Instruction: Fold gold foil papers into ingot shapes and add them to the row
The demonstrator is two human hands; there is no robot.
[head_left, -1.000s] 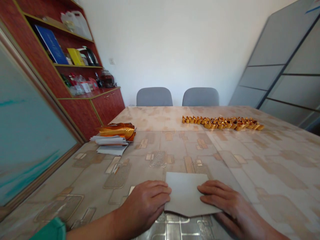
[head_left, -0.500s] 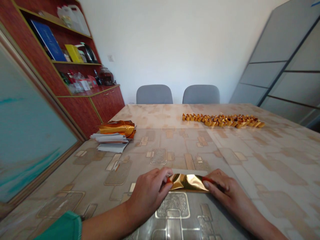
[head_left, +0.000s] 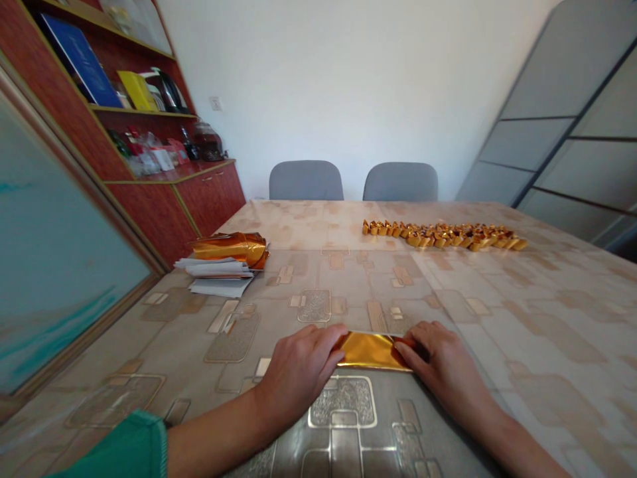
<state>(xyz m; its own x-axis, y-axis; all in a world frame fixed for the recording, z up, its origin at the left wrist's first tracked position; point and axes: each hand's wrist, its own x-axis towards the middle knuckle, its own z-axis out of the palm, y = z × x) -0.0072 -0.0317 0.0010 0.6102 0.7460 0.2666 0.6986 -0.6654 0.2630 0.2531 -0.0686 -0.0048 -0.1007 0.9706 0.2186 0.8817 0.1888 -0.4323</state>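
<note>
A folded strip of shiny gold foil paper (head_left: 371,350) lies low over the patterned tabletop, between my two hands. My left hand (head_left: 303,362) pinches its left end, thumb below and fingers on top. At the right end, my right hand (head_left: 440,362) grips the strip with the thumb pressed on its face and the fingers curled behind. Both ends of the strip are partly hidden by my fingers. Farther left rests a stack of gold foil paper (head_left: 231,250) with white-grey sheets (head_left: 219,269) showing in front of it.
Many small folded gold foil pieces (head_left: 442,236) sit in rows at the far right of the table (head_left: 318,265). Two grey chairs (head_left: 306,180) stand behind it. A red cabinet (head_left: 209,199) with shelves is at the left, and grey panels (head_left: 522,146) are at the right.
The strip now looks flatter and narrower, and the pale edge behind it no longer shows. My right thumb has shifted inward along the foil. The view has tilted slightly.
</note>
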